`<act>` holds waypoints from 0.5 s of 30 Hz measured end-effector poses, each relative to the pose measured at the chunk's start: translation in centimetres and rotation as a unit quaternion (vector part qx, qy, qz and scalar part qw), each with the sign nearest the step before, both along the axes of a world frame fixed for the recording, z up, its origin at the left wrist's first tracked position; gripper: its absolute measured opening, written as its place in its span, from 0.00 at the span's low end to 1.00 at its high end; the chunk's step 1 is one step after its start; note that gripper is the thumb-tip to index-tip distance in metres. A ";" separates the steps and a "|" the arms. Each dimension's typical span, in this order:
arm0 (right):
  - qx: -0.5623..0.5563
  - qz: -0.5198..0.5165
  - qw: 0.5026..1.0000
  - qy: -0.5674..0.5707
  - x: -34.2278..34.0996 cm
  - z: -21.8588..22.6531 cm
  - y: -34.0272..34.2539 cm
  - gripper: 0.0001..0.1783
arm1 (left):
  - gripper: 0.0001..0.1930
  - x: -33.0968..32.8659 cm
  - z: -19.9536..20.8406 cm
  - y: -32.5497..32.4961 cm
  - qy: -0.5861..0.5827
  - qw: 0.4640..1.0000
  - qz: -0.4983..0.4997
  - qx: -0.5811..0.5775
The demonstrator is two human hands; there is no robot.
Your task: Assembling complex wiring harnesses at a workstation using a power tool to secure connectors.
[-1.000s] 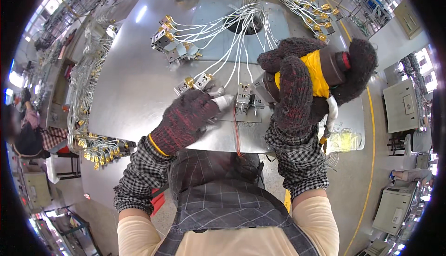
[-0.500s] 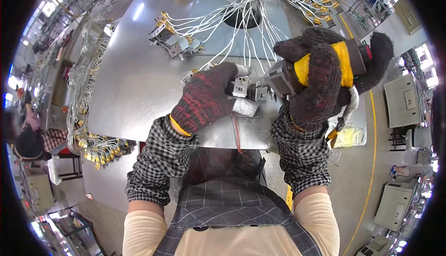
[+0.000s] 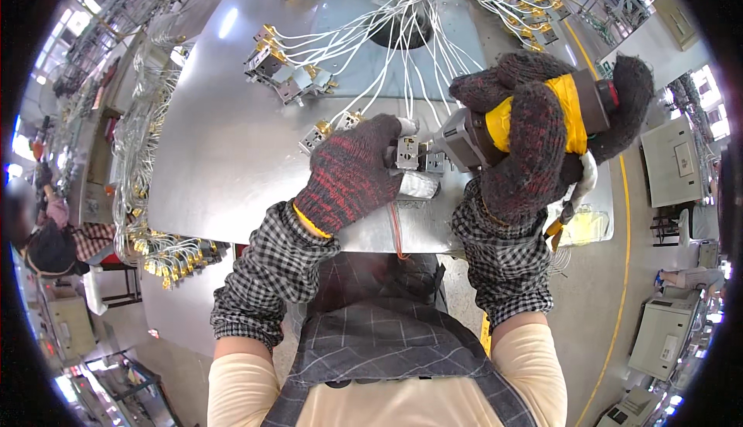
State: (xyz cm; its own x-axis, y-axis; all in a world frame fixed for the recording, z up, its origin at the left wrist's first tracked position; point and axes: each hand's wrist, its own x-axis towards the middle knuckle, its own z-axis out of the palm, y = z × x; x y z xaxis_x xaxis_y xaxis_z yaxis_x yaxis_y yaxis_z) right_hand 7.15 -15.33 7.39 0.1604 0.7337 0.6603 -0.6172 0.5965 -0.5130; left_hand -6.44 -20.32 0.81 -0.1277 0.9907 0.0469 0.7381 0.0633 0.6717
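Observation:
My left hand (image 3: 352,170), in a dark red-and-black knit glove with white-wrapped fingertips, is closed around a small silvery metal block (image 3: 408,154) over the tabletop (image 3: 224,164). A second little metal piece (image 3: 435,161) sits just right of it. My right hand (image 3: 534,137), in a dark knit glove, grips a power screwdriver (image 3: 466,139) banded with yellow tape. The tool lies almost level, its nose pointing left at the metal pieces; whether its tip touches them is hard to see. Thin white cables (image 3: 409,78) run down from the far side toward the block.
Bundled white cables with brassy metal ends (image 3: 290,78) lie at the far left of the tabletop, and more (image 3: 534,13) at the far right. Another bundle (image 3: 174,260) hangs at the left. A yellowish clear packet (image 3: 586,227) is near the right corner. A person (image 3: 54,245) sits at left.
My left hand and the metal block have shifted slightly to the right, closer to the screwdriver. The right hand has barely moved and keeps its grip.

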 end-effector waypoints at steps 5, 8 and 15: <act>0.044 -0.035 0.995 -0.081 1.1 -2.1 2.2 0.42 | 0.36 -0.1 -1.1 -0.3 0.047 0.995 -0.010 0.084; 0.071 -0.061 0.989 -0.115 1.2 -3.1 2.8 0.42 | 0.36 -0.1 -1.2 -0.3 0.011 0.996 -0.009 0.091; 0.060 -0.025 0.992 -0.109 1.0 -2.6 2.0 0.35 | 0.31 -3.7 0.2 -2.0 0.235 0.929 0.030 0.284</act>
State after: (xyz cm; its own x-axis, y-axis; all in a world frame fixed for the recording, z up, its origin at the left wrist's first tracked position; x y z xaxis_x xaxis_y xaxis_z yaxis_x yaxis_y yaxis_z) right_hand 8.15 -13.35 4.81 0.0383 0.6429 0.7650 -0.4679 0.6880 -0.5547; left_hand -10.13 -22.32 0.99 -0.0154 0.7809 0.6245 0.9651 -0.1516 0.2134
